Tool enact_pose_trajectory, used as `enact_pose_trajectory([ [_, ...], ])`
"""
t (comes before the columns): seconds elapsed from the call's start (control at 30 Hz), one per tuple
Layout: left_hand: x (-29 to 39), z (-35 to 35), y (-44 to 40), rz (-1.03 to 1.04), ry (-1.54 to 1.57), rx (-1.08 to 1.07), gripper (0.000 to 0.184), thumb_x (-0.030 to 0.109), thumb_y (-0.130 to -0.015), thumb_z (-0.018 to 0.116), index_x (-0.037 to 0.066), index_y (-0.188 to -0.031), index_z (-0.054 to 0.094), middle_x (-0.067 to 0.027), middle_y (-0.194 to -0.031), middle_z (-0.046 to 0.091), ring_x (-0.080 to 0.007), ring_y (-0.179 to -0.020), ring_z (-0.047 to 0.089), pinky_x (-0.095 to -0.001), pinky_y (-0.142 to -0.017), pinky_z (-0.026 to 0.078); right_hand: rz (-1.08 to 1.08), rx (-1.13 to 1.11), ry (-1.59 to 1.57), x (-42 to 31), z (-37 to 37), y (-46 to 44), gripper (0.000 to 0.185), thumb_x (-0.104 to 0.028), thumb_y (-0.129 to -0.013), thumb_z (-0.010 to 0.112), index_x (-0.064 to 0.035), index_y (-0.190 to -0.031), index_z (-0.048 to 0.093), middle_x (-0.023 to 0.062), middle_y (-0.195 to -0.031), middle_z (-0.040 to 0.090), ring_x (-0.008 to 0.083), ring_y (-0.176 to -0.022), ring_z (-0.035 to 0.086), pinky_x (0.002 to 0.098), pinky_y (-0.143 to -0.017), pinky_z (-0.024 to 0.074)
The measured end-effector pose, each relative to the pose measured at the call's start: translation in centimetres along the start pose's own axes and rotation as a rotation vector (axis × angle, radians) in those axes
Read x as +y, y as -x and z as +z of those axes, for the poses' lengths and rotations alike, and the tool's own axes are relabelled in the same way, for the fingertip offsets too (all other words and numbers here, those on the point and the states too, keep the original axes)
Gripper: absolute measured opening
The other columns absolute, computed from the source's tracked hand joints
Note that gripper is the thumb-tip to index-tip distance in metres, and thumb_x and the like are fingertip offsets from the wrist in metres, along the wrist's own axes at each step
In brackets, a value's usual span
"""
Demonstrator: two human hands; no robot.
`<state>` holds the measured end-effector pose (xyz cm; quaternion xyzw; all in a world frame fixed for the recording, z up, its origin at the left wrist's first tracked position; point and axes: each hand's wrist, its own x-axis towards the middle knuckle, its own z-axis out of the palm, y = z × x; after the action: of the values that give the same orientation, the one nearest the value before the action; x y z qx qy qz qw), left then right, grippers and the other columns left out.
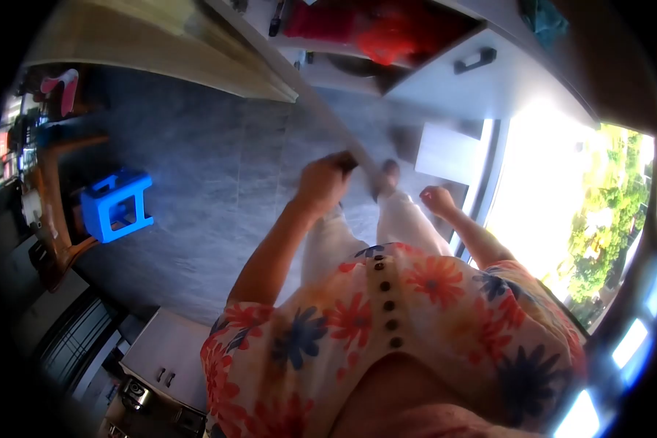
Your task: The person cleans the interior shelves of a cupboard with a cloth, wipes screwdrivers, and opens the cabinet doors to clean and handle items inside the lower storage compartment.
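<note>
My left hand [325, 186] is closed around the dark handle [345, 160] of a pale cabinet door [321, 109], which I see nearly edge-on. The door stands swung out from the cabinet. My right hand [436, 198] hangs to the right of the door, fingers curled into a loose fist, with nothing visible in it. Past the door, the open cabinet holds a red plastic bag [390, 36] and some dark items I cannot make out.
A second cabinet door [452, 80] with a black handle is at upper right. Bright window glass [540, 204] lies along the right. A blue plastic stool [117, 204] and a wooden chair [55, 190] stand left on the grey floor [197, 168]. White cupboards [169, 354] are lower left.
</note>
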<state>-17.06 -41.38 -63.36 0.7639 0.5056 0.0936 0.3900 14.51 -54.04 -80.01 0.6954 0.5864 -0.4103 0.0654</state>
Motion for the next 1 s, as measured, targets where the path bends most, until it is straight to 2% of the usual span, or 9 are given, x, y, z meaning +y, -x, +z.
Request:
enact_pose_trajectory([
  [0.03,0.5,1.3,-2.0,0.216,-0.006,0.197,0.02,0.018,-0.083,0.051,0.0,-0.075,0.057,-0.017,-0.072,0.059,-0.0345,-0.066,0.057,-0.04,-0.058,0.046,0.018,-0.001,-0.046,0.1,-0.7,0.3,0.015,-0.018,-0.078,0.056,-0.0101,-0.086,0.066,0.0105,-0.08,0.065,0.0246,-0.07,0.063,0.0341,-0.069,0.0501],
  [0.07,1.5,2.1,-4.3,0.203,-0.031,0.231,0.023,0.019,-0.084,0.05,0.001,-0.073,0.057,-0.017,-0.067,0.059,-0.0337,-0.062,0.057,-0.0401,-0.056,0.046,0.036,-0.005,-0.094,0.1,-1.4,0.6,0.014,-0.017,-0.078,0.057,-0.0094,-0.086,0.065,0.0108,-0.08,0.065,0.0228,-0.069,0.064,0.0333,-0.068,0.0503],
  [0.3,5.9,3.7,-17.5,0.16,-0.235,0.361,0.032,0.023,-0.085,0.049,0.001,-0.064,0.057,-0.0193,-0.057,0.056,-0.0342,-0.053,0.056,-0.0415,-0.054,0.046,0.185,0.045,-0.291,5.2,-7.5,3.2,0.018,-0.016,-0.076,0.053,-0.0064,-0.086,0.065,0.0095,-0.076,0.065,0.0194,-0.066,0.064,0.0308,-0.066,0.0499],
  [0.6,5.4,4.0,-23.5,0.009,-0.212,0.423,0.036,0.025,-0.087,0.045,0.002,-0.062,0.057,-0.0097,-0.046,0.055,-0.0256,-0.047,0.058,-0.0357,-0.055,0.048,0.207,0.103,-0.316,9.1,-11.5,4.8,0.015,-0.016,-0.077,0.058,-0.0054,-0.085,0.064,0.0079,-0.069,0.063,0.0169,-0.063,0.062,0.0302,-0.061,0.0503],
  [0.7,5.4,3.8,-23.5,0.024,-0.201,0.429,0.036,0.024,-0.087,0.044,0.001,-0.064,0.057,-0.0109,-0.048,0.056,-0.0244,-0.047,0.059,-0.0345,-0.054,0.048,0.135,0.153,-0.274,8.8,-12.5,4.3,0.02,-0.018,-0.075,0.052,-0.0049,-0.084,0.064,0.0088,-0.066,0.063,0.0205,-0.061,0.062,0.0313,-0.061,0.0486],
  [0.83,1.3,4.5,-24.1,-0.003,-0.209,0.432,0.036,0.024,-0.088,0.044,0.0,-0.065,0.057,-0.0114,-0.05,0.057,-0.0227,-0.048,0.06,-0.0335,-0.052,0.048,0.014,0.292,-0.478,5.9,-14.1,0.2,0.016,-0.013,-0.08,0.051,-0.0026,-0.084,0.063,0.0078,-0.067,0.063,0.0153,-0.062,0.063,0.0269,-0.059,0.049],
  [0.87,0.9,4.8,-24.3,-0.007,-0.184,0.442,0.036,0.024,-0.088,0.044,0.0,-0.065,0.057,-0.0113,-0.05,0.057,-0.0223,-0.048,0.06,-0.0333,-0.052,0.048,-0.247,0.438,-0.233,6.1,-15.5,-1.0,0.014,-0.011,-0.083,0.052,-0.0013,-0.086,0.062,0.0077,-0.07,0.064,0.0141,-0.062,0.063,0.0261,-0.059,0.0492],
  [0.97,1.0,4.7,-24.5,-0.012,-0.188,0.414,0.036,0.025,-0.088,0.043,0.0,-0.066,0.058,-0.0106,-0.05,0.057,-0.0213,-0.048,0.06,-0.0332,-0.052,0.048,-0.542,0.823,-0.413,-2.1,-25.4,0.5,0.011,-0.008,-0.085,0.053,-0.0031,-0.09,0.061,0.0071,-0.073,0.065,0.0109,-0.063,0.062,0.0227,-0.055,0.0485],
  [1.0,1.0,4.9,-24.6,-0.016,-0.185,0.418,0.036,0.025,-0.088,0.043,0.001,-0.066,0.058,-0.0106,-0.049,0.056,-0.0213,-0.047,0.06,-0.0332,-0.053,0.048,-0.56,0.951,-0.308,-5.2,-29.1,1.7,0.012,-0.01,-0.086,0.053,-0.0033,-0.092,0.061,0.0059,-0.074,0.065,0.011,-0.063,0.062,0.0231,-0.052,0.0481],
])
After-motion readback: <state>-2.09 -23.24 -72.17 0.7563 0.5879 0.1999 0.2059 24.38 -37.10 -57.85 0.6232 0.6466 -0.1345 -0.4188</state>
